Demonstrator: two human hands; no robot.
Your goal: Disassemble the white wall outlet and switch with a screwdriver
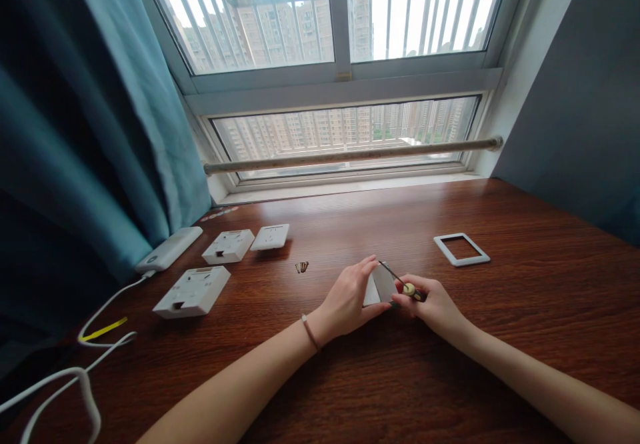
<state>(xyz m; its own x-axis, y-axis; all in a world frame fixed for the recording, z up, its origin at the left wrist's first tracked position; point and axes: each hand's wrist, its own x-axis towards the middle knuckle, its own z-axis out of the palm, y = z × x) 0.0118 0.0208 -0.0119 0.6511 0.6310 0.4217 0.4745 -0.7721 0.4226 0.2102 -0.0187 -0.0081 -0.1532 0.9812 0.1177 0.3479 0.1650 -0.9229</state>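
Note:
My left hand (349,295) grips a white wall socket piece (384,285) just above the table, thumb along its lower edge and fingers over its top. The piece is tilted, and the hand hides part of it. In my right hand (429,305) is a screwdriver (411,291) with a pale yellow and dark handle. Its thin shaft points up and left across the white piece, the tip near my left fingertips. Something red shows beside my right fingers. Several screws (302,267) lie on the table to the left of my hands.
On the left are two white mounting boxes (193,292), a white socket faceplate (271,237) and a white power bank-like device (169,249) with a white cable (111,297). A white square frame (461,249) lies on the right. Behind the wooden table (360,217) is a window; a blue curtain (145,131) hangs at left.

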